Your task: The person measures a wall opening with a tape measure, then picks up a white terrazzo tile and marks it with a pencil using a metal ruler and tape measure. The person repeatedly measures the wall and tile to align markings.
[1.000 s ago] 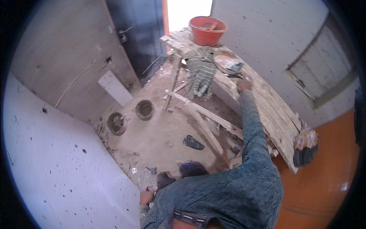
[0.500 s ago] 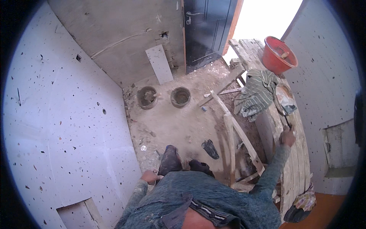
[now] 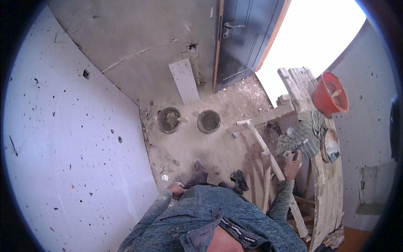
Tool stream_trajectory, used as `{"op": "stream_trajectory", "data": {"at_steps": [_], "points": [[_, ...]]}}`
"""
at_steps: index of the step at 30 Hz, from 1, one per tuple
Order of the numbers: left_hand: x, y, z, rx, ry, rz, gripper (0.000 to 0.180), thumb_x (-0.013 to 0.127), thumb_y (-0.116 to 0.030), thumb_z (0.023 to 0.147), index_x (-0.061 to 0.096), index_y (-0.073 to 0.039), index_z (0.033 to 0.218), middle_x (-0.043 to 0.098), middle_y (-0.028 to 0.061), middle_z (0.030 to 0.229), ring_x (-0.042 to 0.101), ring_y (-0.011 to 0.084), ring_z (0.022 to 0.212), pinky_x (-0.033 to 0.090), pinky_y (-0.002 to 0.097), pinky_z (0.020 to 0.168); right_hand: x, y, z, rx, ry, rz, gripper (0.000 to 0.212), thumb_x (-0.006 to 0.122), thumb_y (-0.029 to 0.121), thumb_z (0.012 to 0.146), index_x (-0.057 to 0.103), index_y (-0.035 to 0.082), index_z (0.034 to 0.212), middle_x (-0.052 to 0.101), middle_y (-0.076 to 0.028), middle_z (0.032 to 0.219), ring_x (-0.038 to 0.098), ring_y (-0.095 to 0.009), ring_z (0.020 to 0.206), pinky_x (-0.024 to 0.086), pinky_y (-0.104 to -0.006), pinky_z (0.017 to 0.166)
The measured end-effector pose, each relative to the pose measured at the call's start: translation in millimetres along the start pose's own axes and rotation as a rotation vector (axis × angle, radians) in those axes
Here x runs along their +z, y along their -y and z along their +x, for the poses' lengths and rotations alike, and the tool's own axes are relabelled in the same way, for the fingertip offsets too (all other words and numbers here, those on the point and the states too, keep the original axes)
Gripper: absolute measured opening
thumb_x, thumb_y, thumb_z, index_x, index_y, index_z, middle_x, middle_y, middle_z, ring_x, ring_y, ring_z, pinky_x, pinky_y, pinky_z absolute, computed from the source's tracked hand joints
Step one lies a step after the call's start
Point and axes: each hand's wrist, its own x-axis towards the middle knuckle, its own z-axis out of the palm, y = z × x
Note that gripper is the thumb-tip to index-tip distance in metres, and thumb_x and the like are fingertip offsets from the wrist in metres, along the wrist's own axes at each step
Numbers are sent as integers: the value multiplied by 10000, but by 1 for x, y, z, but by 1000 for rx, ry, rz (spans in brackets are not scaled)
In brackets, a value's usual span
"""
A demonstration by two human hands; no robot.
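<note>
My right hand [image 3: 292, 167] is closed around a slim tool [image 3: 300, 148] with a dark handle and pale tip; its exact kind is unclear. The tool hangs over a grey-green striped cloth [image 3: 308, 128] draped across the edge of a wooden plank bench [image 3: 325, 185]. Beside the cloth lies a round-edged brown item [image 3: 331, 145] with white and dark patches. My left hand [image 3: 177, 190] is low by my left side, its fingers curled; whatever they hold is too small to make out.
A red bucket [image 3: 330, 94] stands on the bench's far end. Two mortar buckets [image 3: 169, 120] [image 3: 208, 122] sit on the dusty floor. A white board [image 3: 184, 82] leans on the back wall beside the open dark door [image 3: 247, 38]. Timber braces [image 3: 266, 147] jut from the bench.
My right hand, with the slim tool, has moved off the bench planks toward the left, to the cloth's near edge. The view has shifted, and my left foot has moved.
</note>
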Motion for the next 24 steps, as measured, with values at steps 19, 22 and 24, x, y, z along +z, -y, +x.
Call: {"op": "stream_trajectory", "data": {"at_steps": [19,22,24], "points": [[-166,-59,84,-61,101,-191,584,770,-585,702,697,-12,793,672,101,746,633,145,706,501,333,642,303,171,76,-75,558,126,105,616,88,835,549,25,884,579,-63,705,552,-138,660,462,-320,623],[-199,-77,115,-59,-25,-214,582,746,-592,695,666,-18,652,644,125,666,631,158,673,482,355,629,337,183,113,-72,696,-100,208,623,165,840,565,15,971,643,-164,856,637,-275,787,500,-387,673],[-233,-101,142,-15,-151,-101,540,747,-548,697,677,-13,717,664,146,716,656,223,713,496,383,676,360,192,140,-61,741,-111,254,617,202,844,577,17,1013,668,-209,909,670,-352,845,514,-429,701]]}}
